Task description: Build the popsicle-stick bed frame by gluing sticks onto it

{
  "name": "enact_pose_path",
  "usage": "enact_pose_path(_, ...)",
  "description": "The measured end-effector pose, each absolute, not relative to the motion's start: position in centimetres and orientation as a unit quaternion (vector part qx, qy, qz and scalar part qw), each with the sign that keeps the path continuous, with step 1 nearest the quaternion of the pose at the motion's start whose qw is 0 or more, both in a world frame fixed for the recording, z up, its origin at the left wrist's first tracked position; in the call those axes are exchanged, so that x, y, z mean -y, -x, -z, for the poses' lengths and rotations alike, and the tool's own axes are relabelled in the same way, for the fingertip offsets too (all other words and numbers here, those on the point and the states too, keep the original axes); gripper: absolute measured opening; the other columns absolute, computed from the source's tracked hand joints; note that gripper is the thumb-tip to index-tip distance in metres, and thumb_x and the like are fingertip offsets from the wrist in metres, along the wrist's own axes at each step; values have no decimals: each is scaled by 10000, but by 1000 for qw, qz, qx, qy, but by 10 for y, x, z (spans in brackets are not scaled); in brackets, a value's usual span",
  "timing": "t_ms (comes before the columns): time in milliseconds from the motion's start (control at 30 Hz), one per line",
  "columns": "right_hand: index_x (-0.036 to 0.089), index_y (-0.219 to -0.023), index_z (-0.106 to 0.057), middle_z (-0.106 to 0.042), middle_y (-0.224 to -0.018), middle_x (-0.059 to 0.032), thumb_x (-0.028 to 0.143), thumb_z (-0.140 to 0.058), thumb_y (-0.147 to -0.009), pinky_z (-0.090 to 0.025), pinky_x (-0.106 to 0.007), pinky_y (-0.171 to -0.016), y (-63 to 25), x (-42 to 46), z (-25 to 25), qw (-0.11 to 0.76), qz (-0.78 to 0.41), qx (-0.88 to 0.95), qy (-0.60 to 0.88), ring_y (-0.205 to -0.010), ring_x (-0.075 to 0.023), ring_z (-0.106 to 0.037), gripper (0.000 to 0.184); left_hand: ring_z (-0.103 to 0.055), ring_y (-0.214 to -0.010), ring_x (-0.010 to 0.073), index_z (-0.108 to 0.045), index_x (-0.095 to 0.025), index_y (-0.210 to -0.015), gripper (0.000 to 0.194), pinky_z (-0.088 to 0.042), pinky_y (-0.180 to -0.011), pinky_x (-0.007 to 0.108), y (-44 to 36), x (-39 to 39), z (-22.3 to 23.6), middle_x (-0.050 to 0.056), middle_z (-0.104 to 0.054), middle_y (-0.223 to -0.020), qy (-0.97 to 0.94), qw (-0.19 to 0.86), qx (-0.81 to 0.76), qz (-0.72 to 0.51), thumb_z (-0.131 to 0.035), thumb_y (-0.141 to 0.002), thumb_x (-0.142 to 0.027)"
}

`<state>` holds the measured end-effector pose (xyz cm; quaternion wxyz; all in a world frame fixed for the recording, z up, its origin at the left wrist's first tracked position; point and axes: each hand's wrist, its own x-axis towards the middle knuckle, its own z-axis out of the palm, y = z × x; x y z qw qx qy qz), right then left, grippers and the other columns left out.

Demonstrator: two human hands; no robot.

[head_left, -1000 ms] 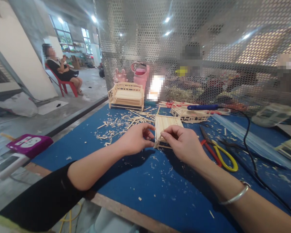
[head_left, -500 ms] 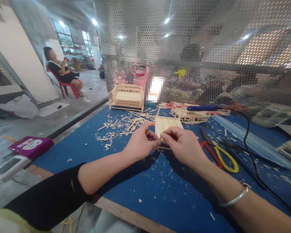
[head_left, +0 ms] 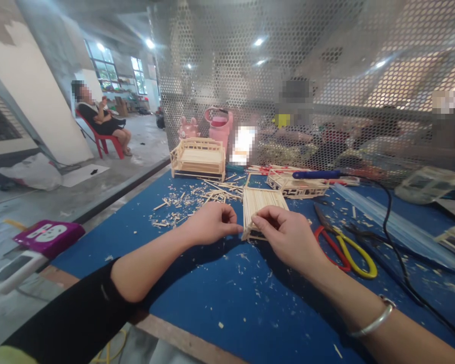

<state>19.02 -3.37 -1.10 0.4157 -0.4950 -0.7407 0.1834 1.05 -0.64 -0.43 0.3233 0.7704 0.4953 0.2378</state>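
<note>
A small piece of furniture built from thin wooden sticks, with a slatted top, stands on the blue table in front of me. My right hand pinches at its front edge between thumb and forefinger; any small part between the fingertips is hidden. At the front left corner, my left hand has its thumb tip close to the frame, with the fingers curled and a gap between thumb and forefinger. Behind lies another stick frame, with a blue-handled tool resting on it.
A finished-looking stick bench stands back left, near loose sticks and offcuts. Red-and-yellow-handled pliers and a black cable lie right. A perforated metal screen rises behind. A person sits far left.
My left hand has drawn slightly left and its fingers have come off the slatted top. The right hand keeps its pinch at the front edge. The whole view has shifted slightly.
</note>
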Motion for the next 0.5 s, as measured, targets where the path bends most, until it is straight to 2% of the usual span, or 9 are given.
enact_pose_path(100, 178, -691, -624, -609, -576, -5, 337, -506, -793, -396, -241, -502, -189, 35, 12, 421, -198, 742, 483, -521, -125, -517, 223, -429, -503, 94, -627, -172, -596, 138, -306, -505, 223, -13, 9, 7, -48, -532, -513, -766, 331, -489, -254, -675, -668, -280)
enact_pose_path(167, 167, -832, -629, -580, -565, 14, 307, -520, -770, -396, -242, -492, -188, 35, 15, 440, -210, 730, 479, -494, -118, -499, 188, -474, -528, 110, -655, -180, -613, 127, -338, -532, 229, -13, 8, 8, -37, -572, -534, -765, 322, -490, -265, -646, -692, -279)
enact_pose_path(233, 150, -1036, -566, -531, -550, 53, 261, -527, -737, -378, -237, -466, -187, 37, 15, 470, -226, 710, 474, -452, -104, -461, 322, -529, -573, 126, -672, -184, -664, 153, -380, -581, 239, -12, 5, 9, -21, -617, -584, -763, 312, -490, -283, -572, -746, -265)
enact_pose_path(300, 151, -1136, -481, -479, -538, 84, 239, -526, -725, -345, -229, -432, -187, 41, 12, 503, -240, 694, 457, -420, -95, -418, 423, -559, -606, 134, -679, -184, -772, 200, -408, -614, 247, -12, 4, 10, -8, -647, -649, -753, 311, -495, -301, -481, -778, -213)
enact_pose_path(400, 191, -1031, -512, -434, -509, 89, 262, -542, -755, -304, -234, -398, -192, 53, -6, 549, -207, 682, 436, -401, -96, -379, 286, -566, -647, 134, -641, -173, -911, 283, -425, -638, 249, -14, 6, 11, 6, -656, -737, -748, 311, -495, -312, -433, -726, -121)
enact_pose_path(500, 228, -854, -561, -482, -536, 47, 295, -576, -781, -315, -253, -407, -205, 65, -31, 610, -111, 647, 444, -432, -109, -411, 100, -561, -688, 135, -572, -159, -927, 278, -435, -654, 245, -16, 12, 12, 19, -640, -799, -759, 336, -472, -298, -506, -661, -120)
